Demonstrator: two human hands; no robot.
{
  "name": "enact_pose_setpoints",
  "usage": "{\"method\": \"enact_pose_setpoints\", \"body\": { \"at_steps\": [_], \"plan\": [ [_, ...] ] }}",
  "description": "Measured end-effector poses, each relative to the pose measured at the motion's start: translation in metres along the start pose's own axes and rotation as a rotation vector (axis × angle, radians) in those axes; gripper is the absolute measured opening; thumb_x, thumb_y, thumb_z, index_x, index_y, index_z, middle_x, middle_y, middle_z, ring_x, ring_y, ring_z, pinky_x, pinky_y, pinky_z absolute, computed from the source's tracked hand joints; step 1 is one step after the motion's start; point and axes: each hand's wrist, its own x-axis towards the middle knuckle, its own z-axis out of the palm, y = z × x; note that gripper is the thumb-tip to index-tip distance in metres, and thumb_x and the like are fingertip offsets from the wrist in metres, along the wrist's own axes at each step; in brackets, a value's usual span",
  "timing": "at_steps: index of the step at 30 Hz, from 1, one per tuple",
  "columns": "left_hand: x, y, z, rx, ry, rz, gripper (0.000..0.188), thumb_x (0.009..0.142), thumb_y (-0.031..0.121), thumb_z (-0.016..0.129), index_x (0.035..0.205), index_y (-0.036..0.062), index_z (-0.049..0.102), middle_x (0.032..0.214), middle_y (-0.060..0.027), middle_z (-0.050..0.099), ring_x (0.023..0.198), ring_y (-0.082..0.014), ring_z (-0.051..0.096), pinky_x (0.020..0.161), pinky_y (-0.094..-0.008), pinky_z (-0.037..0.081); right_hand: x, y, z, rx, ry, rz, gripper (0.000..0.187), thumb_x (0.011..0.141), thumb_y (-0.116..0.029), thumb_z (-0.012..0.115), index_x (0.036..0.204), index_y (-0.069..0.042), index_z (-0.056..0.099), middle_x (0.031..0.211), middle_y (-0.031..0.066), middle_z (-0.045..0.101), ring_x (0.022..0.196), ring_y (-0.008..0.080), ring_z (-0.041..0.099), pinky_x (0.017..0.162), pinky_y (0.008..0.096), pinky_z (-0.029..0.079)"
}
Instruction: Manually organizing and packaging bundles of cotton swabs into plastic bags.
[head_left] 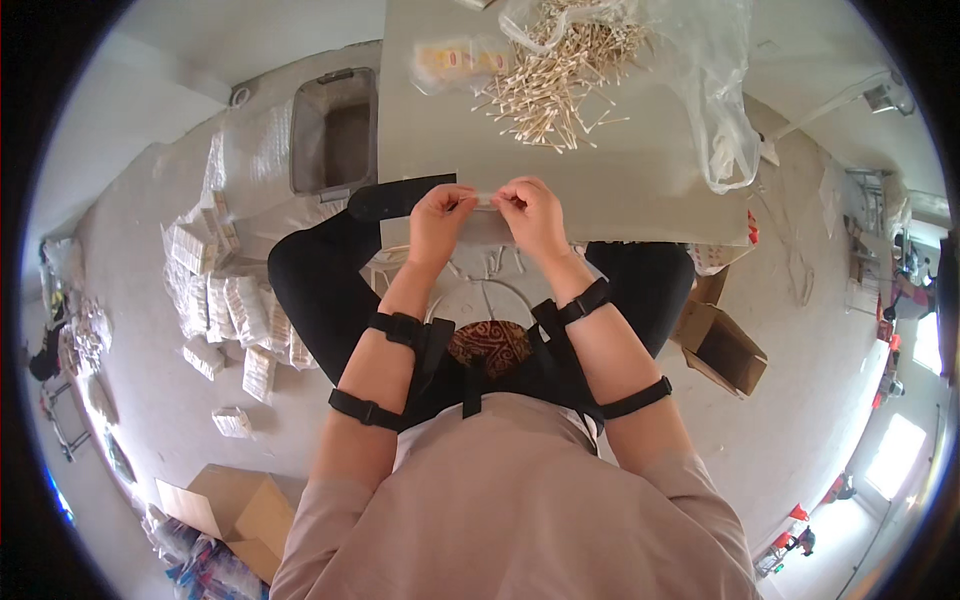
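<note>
1. My left hand (pixel 440 215) and right hand (pixel 530 212): both fingertips pinched together, each on one end of a small pale piece (pixel 485 200).
2. Pale piece: on my side of the swab pile (pixel 565 90), short of its nearest sticks.
3. Material unclear, maybe thin plastic; I'd guess light, limp, slippery, easily creased.
4. Best hold: opposite ends, light fingertip pinch, middle left free.
</note>
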Motion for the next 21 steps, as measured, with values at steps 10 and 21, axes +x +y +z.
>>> {"method": "enact_pose_setpoints", "body": {
  "at_steps": [10,21],
  "plan": [
    [-0.015,-0.006,0.002,0.091,-0.046,0.03,0.01,0.084,0.002,0.068,0.092,-0.0016,0.065,0.099,-0.0058,0.067,0.086,-0.01,0.059,0.08,-0.0247,0.047,-0.012,-0.002,0.006,0.034,-0.036,0.023,0.012,0.078,-0.004,0.07,0.088,-0.003,0.064,0.085,0.0088,0.062,0.069,0.0215,0.061,0.062,0.0301,0.049],
    [-0.015,-0.005,-0.007,-0.222,-0.006,-0.105,0.007,0.086,0.003,0.068,0.092,0.0025,0.067,0.102,-0.0012,0.066,0.082,-0.004,0.054,0.076,-0.0199,0.044,-0.01,-0.002,0.001,0.129,-0.055,0.106,0.011,0.08,-0.009,0.071,0.088,-0.004,0.066,0.088,0.0062,0.063,0.076,0.018,0.063,0.067,0.0289,0.05]
  ]
}}
